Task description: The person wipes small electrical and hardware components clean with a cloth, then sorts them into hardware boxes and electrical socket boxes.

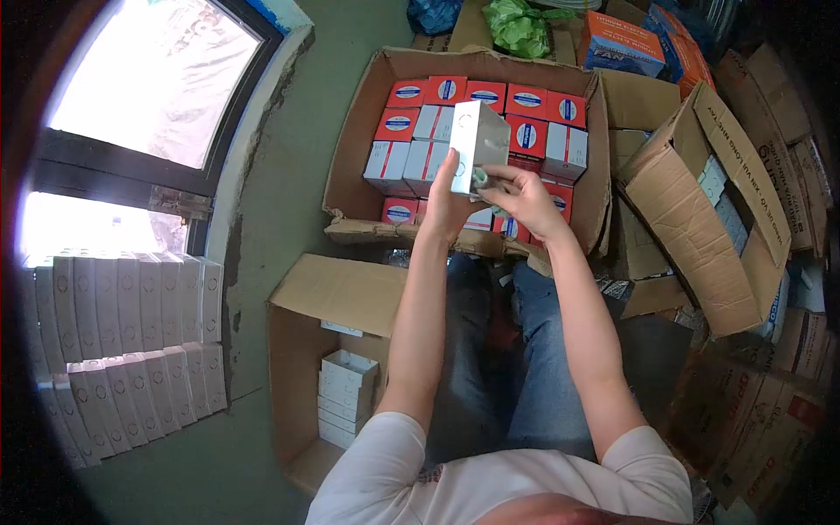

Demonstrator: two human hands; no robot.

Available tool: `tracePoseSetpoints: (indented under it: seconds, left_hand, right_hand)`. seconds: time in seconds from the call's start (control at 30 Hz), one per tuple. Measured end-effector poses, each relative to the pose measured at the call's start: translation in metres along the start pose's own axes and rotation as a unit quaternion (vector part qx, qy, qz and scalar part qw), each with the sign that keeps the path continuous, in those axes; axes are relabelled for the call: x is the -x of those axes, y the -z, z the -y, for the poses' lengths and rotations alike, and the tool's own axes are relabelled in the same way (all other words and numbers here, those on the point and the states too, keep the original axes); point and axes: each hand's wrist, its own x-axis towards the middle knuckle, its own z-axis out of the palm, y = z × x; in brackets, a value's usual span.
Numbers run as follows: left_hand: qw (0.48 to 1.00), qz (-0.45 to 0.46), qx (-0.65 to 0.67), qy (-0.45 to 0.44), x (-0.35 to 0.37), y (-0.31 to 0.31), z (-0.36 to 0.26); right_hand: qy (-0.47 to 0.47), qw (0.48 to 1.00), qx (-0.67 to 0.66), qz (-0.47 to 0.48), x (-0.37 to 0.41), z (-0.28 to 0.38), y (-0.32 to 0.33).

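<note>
My left hand (446, 203) grips a flat white box (465, 140) by its lower end, holding it upright over the big open carton. My right hand (530, 199) is closed at the box's lower right edge. In its fingers is a small pale-green, rounded thing (479, 178), whose kind I cannot make out. Below both hands, the open carton (350, 188) holds rows of small red-and-white boxes (528, 134) with blue oval labels.
At the left, white boxes (131, 302) stand in two rows by the window. A smaller carton (293, 367) beside my legs contains a stack of white boxes (341, 398). More open cartons (700, 236) crowd the right. Behind lie a green bag (516, 26) and an orange-blue box (621, 44).
</note>
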Motion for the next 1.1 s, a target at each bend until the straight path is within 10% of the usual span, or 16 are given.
tracePoseSetpoints:
  seconds: [0.4, 0.6, 1.1]
  left_hand:
    - [0.996, 0.032, -0.029, 0.083, 0.006, -0.02, 0.004]
    - [0.998, 0.025, 0.043, 0.033, 0.006, -0.011, -0.002]
    - [0.992, 0.08, -0.024, 0.095, 0.011, -0.023, 0.006]
  right_hand:
    - [0.245, 0.863, 0.222, -0.382, -0.02, -0.01, -0.01]
    - [0.092, 0.98, 0.095, -0.149, -0.004, -0.013, -0.017]
    - [0.313, 0.74, 0.452, -0.388, -0.008, 0.01, 0.007]
